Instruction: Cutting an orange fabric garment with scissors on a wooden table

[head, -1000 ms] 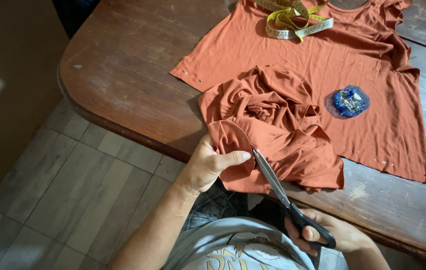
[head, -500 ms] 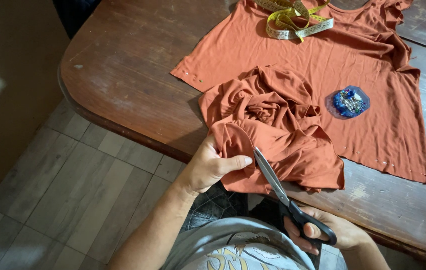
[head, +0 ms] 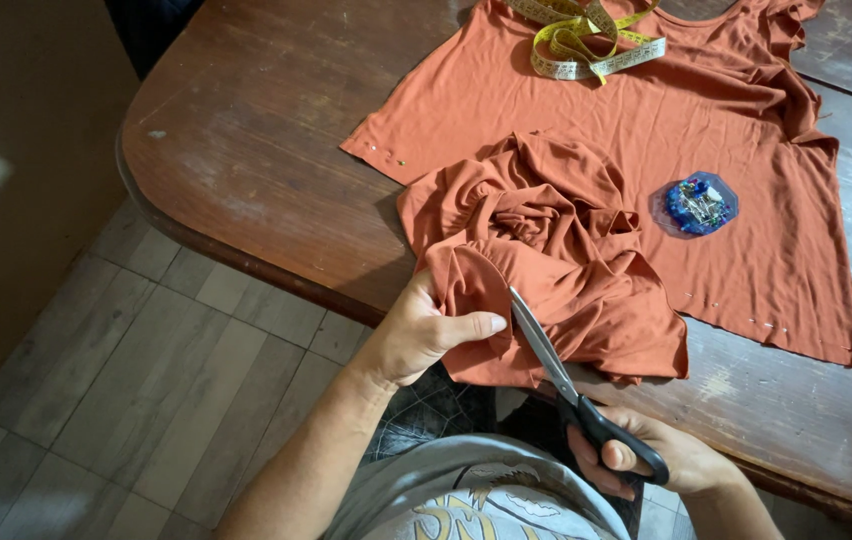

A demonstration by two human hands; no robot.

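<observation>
A rust-orange garment [head: 636, 120] lies spread on a dark wooden table [head: 246, 140], with a bunched piece of the same orange fabric [head: 556, 260] heaped on its near side. My left hand [head: 426, 330] pinches the hanging near edge of that bunched fabric, thumb on top. My right hand [head: 646, 460] holds black-handled scissors [head: 566, 385] by the loops, below the table edge. The blades point up and left, their tips against the fabric just right of my left thumb.
A yellow measuring tape [head: 586, 35] lies coiled at the garment's neckline. A small blue round container of pins [head: 701, 205] rests on the garment at the right. Pins dot the garment's hem. The rounded table corner overhangs grey floor tiles [head: 146, 370] at left.
The scissors have slid a little to the right along the fabric edge. My left hand keeps its pinch on the fabric, barely shifted.
</observation>
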